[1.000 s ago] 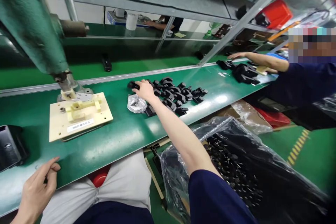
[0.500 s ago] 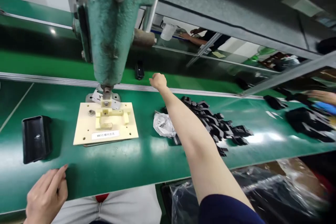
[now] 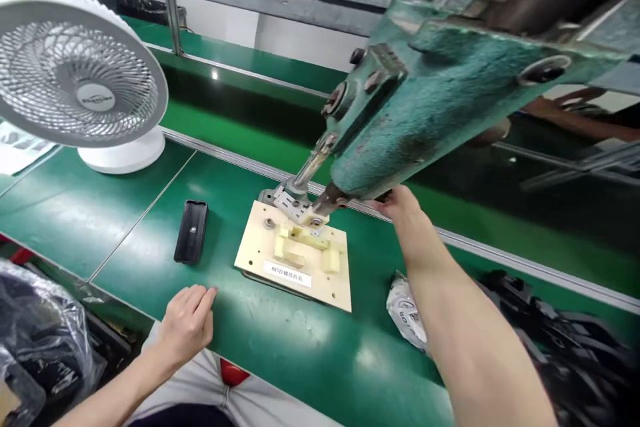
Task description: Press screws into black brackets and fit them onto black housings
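My right hand (image 3: 399,205) reaches past the green press (image 3: 395,120) to the far rail of the bench. Its fingers are closed on a dark object, partly hidden behind the press head. My left hand (image 3: 191,315) rests at the bench's near edge with its fingers curled together and nothing visible in them. Beyond it lies a black tray (image 3: 191,232) with a small shiny piece inside. Under the press sits a cream fixture plate (image 3: 257,240) with yellow blocks (image 3: 290,257) and a white label. A crumpled plastic bag (image 3: 406,310) lies beside my right forearm.
A white fan (image 3: 83,73) stands at the left. Black parts (image 3: 565,333) are piled at the right. A metal rail (image 3: 240,159) crosses behind the press, with a green belt beyond. Plastic-wrapped items (image 3: 40,333) sit low at the left. Another person's arm (image 3: 575,117) shows at upper right.
The view has swung left, bringing the fan into sight. My right hand has moved to just behind the press head and now holds a dark object. My left hand remains near the bench edge.
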`<move>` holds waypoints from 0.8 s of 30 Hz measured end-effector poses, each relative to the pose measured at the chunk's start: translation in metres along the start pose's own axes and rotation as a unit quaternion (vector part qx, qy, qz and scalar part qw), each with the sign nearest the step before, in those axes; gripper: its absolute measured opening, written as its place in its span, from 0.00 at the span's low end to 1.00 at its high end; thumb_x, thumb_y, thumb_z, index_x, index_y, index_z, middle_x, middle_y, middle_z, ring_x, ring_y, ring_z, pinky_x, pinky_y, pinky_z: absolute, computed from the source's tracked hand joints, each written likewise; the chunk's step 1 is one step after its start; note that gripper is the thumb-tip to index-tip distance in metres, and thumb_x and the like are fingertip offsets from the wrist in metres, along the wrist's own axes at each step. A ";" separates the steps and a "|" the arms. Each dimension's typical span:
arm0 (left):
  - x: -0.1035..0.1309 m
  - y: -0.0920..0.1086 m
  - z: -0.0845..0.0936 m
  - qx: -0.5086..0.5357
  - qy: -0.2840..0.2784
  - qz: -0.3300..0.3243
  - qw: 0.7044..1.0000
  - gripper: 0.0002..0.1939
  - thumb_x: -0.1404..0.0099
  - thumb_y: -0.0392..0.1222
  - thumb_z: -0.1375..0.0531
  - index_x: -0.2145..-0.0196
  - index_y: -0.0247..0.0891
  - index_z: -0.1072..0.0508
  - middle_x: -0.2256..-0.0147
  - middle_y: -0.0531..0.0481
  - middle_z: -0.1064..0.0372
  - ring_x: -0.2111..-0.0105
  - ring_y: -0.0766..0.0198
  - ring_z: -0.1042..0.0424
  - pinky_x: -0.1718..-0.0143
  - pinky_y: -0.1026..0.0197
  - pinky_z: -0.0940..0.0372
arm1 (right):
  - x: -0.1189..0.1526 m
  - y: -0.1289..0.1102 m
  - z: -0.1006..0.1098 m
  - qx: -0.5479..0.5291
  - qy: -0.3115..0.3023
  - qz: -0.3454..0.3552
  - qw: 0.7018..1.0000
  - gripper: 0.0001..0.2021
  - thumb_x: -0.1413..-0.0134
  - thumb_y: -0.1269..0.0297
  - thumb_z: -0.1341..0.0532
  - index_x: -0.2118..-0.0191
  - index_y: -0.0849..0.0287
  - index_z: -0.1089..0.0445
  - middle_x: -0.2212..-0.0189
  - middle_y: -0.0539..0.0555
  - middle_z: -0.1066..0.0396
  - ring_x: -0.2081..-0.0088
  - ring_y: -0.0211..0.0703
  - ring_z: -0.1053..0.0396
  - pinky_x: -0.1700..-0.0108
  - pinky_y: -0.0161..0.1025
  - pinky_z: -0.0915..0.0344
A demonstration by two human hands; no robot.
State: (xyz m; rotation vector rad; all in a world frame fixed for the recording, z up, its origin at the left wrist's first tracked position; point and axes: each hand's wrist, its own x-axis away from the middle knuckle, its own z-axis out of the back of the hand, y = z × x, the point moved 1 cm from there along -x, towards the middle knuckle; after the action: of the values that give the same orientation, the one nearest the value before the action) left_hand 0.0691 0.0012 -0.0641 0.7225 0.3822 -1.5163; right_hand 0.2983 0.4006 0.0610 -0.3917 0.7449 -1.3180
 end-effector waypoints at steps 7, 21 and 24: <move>-0.011 -0.010 0.024 0.059 0.140 0.045 0.987 0.36 0.40 0.29 0.42 0.37 0.39 0.51 0.46 0.33 0.41 0.43 0.45 0.38 0.48 0.41 0.35 | 0.179 0.030 0.074 -0.156 0.080 -0.097 0.980 0.24 0.44 0.44 0.46 0.53 0.60 0.36 0.50 0.74 0.34 0.52 0.56 0.28 0.55 0.51 0.27; -0.054 -0.100 0.027 0.001 -0.026 0.184 0.983 0.31 0.37 0.49 0.47 0.41 0.28 0.39 0.47 0.30 0.35 0.46 0.38 0.36 0.46 0.40 0.39 | 0.399 -0.033 -0.013 -0.011 -0.001 0.203 0.979 0.28 0.43 0.65 0.43 0.38 0.64 0.45 0.51 0.66 0.31 0.51 0.55 0.30 0.53 0.51 0.27; -0.051 -0.097 0.029 -0.017 -0.036 0.165 0.986 0.31 0.37 0.49 0.46 0.41 0.26 0.39 0.47 0.27 0.36 0.45 0.36 0.37 0.46 0.38 0.39 | 0.398 -0.049 -0.029 -0.033 -0.008 0.165 0.986 0.28 0.45 0.62 0.41 0.40 0.66 0.42 0.52 0.66 0.30 0.51 0.55 0.31 0.52 0.50 0.28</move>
State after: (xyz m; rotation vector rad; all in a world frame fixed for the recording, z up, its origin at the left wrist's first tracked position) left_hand -0.0339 0.0304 -0.0277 0.6661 0.2213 -1.2159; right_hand 0.2706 0.0107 -0.0335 -0.3145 0.8043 -0.9794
